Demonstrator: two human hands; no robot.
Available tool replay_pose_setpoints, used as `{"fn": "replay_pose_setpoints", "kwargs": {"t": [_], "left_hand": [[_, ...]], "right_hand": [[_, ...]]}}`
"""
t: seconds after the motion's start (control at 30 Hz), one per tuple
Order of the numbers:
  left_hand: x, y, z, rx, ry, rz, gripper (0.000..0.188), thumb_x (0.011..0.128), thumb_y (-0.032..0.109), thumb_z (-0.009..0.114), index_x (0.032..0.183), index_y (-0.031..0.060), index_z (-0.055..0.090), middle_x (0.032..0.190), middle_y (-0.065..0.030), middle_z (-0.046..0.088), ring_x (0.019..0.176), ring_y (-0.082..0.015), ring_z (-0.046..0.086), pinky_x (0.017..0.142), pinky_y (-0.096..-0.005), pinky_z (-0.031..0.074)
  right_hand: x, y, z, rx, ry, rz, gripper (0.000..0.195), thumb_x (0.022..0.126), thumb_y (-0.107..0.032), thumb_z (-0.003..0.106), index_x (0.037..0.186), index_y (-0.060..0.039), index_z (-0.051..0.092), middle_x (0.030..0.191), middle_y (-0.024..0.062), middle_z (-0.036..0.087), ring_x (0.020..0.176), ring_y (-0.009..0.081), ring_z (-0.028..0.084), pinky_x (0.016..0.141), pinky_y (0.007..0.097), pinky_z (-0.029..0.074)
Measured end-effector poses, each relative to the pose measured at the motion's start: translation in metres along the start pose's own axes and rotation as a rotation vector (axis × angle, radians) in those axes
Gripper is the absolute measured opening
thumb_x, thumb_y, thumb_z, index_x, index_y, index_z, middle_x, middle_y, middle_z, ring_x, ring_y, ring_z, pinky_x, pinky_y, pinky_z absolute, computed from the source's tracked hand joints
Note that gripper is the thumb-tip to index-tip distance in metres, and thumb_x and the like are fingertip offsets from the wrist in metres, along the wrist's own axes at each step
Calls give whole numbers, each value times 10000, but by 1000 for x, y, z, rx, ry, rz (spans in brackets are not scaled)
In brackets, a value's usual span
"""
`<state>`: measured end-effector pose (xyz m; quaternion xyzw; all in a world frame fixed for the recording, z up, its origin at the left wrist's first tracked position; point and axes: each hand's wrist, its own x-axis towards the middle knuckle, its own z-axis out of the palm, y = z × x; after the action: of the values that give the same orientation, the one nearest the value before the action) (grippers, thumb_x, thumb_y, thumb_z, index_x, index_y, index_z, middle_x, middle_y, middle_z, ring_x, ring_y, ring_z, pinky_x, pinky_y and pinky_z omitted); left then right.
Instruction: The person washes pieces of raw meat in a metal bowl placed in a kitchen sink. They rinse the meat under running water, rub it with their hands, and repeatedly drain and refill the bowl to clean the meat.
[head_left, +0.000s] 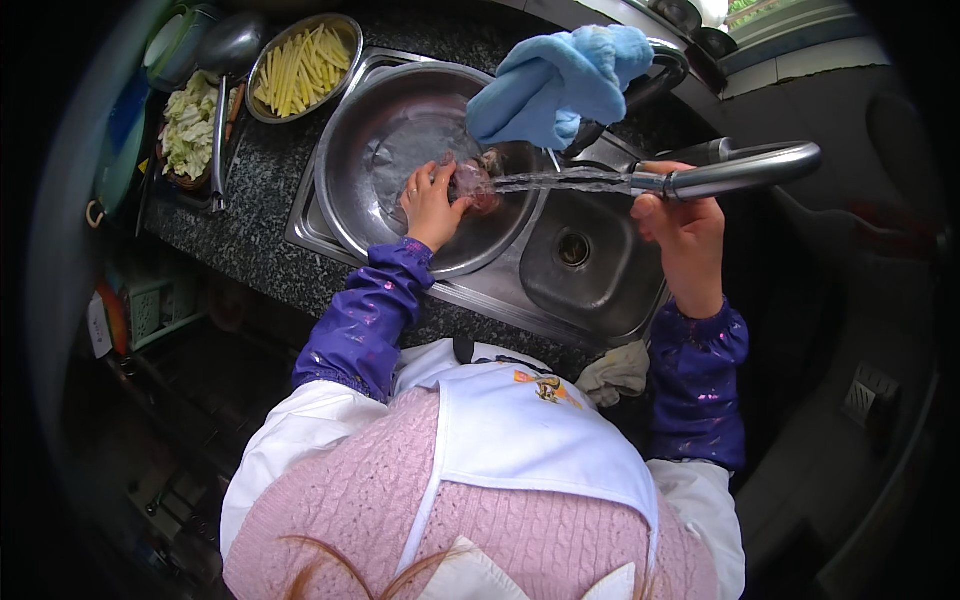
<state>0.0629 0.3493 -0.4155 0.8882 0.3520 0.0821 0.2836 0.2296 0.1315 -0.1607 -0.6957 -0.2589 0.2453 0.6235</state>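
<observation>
A large stainless steel basin (352, 217) sits over the left part of a steel sink. Inside it, my left hand (433, 201) touches a reddish piece of raw meat (475, 184), its fingers spread along the left side. Water (555, 181) streams from the faucet spout onto the meat. Around the end of the chrome faucet (750, 171), on the right, my right hand (686, 225) is closed, thumb below and fingers partly hidden behind the spout. Whether the left fingers grip the meat or only rest against it is unclear.
Right of the basin lies the small sink bowl (600, 277). A blue cloth (562, 86) hangs on a dark curved pipe behind. At left on the granite counter (255, 225) are a bowl of pale yellow strips (304, 71), leafy vegetable pieces (187, 135) and a knife-like metal tool (219, 150).
</observation>
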Motion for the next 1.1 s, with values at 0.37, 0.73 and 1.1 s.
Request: {"fn": "replay_pose_setpoints", "kwargs": {"t": [0.37, 0.73, 1.1], "left_hand": [[4, -37, -36, -99, -146, 63, 703, 733, 267, 804, 1372, 167, 530, 1436, -154, 438, 1333, -362, 412, 1097, -462, 336], [20, -63, -80, -170, -350, 232, 598, 786, 259, 764, 1315, 79, 548, 1386, -174, 483, 1304, -366, 446, 1081, -448, 366], [38, -68, -85, -443, -236, 150, 361, 833, 137, 717, 1163, 16, 635, 1129, -159, 629, 1031, -306, 627, 908, -373, 498]], "right_hand": [[-51, 31, 13, -18, 135, 206, 433, 936, -162, 681, 1302, -2, 513, 879, 15, 647, 733, 45, 566, 646, 173, 442], [-86, 65, 83, 124, 351, 430, 304, 981, -162, 597, 1246, -15, 570, 897, 44, 659, 722, 58, 563, 651, 192, 460], [-22, 149, 127, 907, 373, 652, 259, 1021, -135, 486, 1234, 1, 543, 1143, 156, 629, 1078, 273, 636, 936, 401, 536]]}}
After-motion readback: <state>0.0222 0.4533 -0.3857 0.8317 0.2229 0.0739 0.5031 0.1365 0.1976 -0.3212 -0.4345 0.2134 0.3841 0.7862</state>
